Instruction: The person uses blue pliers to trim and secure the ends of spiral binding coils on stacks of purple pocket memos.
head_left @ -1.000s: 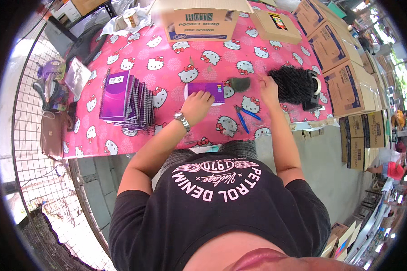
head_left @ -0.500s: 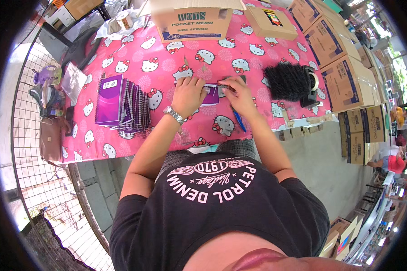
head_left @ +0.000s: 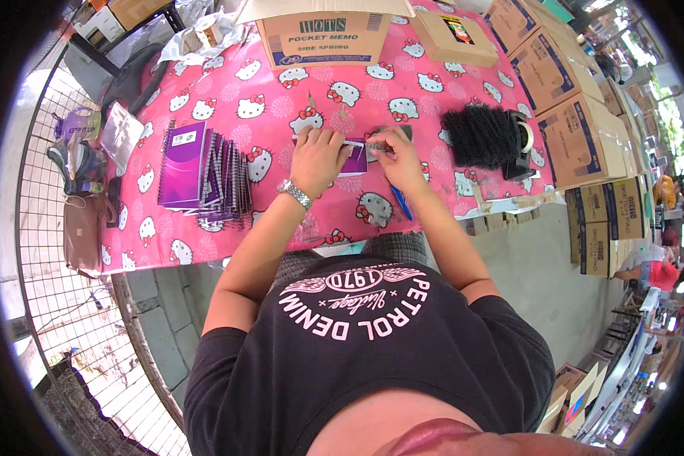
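A small purple memo pad [head_left: 355, 162] lies flat on the pink tablecloth in front of me. My left hand [head_left: 319, 158] grips its left side, thumb on the cover. At the pad's right edge, my right hand [head_left: 397, 158] has its thumb and fingers pinched on a dark spiral coil [head_left: 373, 147], which is partly hidden by the fingers. A blue pen-like tool [head_left: 401, 204] lies just below my right hand. To the left stands a leaning stack of purple spiral notebooks [head_left: 205, 173]. Over on the right is a heap of black spiral coils [head_left: 479, 137].
A black tape dispenser [head_left: 519, 156] stands beside the coils. A large open cardboard box [head_left: 323, 38] and a flatter brown box [head_left: 456, 39] sit at the table's far side. Stacked cartons [head_left: 581, 140] line the right. A brown bag [head_left: 83, 232] is at the left edge.
Both hands stay at the memo pad with almost the same grip. The fingers of my right hand have shifted slightly at its right edge.
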Tool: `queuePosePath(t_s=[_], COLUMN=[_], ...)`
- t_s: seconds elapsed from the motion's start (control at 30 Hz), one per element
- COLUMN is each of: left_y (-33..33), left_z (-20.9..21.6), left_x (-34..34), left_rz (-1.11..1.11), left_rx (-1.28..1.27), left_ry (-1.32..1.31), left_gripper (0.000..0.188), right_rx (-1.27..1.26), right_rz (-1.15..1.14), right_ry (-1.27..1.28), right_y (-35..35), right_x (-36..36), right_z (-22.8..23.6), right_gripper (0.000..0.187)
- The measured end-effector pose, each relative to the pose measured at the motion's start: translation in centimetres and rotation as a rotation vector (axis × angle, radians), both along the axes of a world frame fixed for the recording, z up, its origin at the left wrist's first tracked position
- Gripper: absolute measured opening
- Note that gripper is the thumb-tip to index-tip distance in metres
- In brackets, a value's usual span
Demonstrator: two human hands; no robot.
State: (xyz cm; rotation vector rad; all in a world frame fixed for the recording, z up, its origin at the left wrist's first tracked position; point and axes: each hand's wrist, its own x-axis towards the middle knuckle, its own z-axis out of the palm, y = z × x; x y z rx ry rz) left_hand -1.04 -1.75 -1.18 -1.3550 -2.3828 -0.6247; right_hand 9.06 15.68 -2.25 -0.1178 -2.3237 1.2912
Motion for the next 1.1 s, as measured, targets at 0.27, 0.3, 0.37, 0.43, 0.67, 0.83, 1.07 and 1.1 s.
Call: queuePosePath(t_s=[0.27, 0.3, 0.37, 0.43, 0.67, 0.83, 1.07, 1.1], left_y=[0.3, 0.3, 0.3, 0.6, 1.6, 0.8, 0.6, 0.5], left_z=[-0.2, -0.1, 0.0, 0.1, -0.4, -0.3, -0.3, -0.5], left_x=[0.2, 0.2, 0.4, 0.8, 1.7, 1.5, 1.6, 1.3], left_rz=[0.014, 0.017, 0.021, 0.011, -0.037, -0.083, 0.005, 0.036], left_rx=[0.016, 0.006, -0.015, 0.011, -0.101, -0.077, -0.006, 0.001], left_ry=[0.014, 0.009, -0.002, 0.027, 0.036, -0.004, -0.039, -0.03], left_gripper=[0.021, 0.02, 0.02, 0.02, 0.024, 0.02, 0.024, 0.026], right_rx=[0.0, -0.004, -0.106, -0.298, 0.086, -0.345, 0.835, 0.586], right_rz=[0.049, 0.079, 0.109, 0.111, 0.052, 0.155, -0.274, -0.137], right_ry=[0.001, -0.028, -0.202, -0.49, -0.159, -0.672, -0.561, -0.602], right_y=[-0.3, 0.2, 0.6, 0.8, 0.1, 1.3, 5.8, 6.3], right_x=[0.2, 0.3, 0.4, 0.5, 0.5, -0.6, -3.2, -3.4], right_z=[0.3, 0.2, 0.4, 1.0, 2.9, 4.5, -3.4, -2.6], right_gripper=[0.029, 0.03, 0.032, 0.032, 0.033, 0.033, 0.052, 0.052])
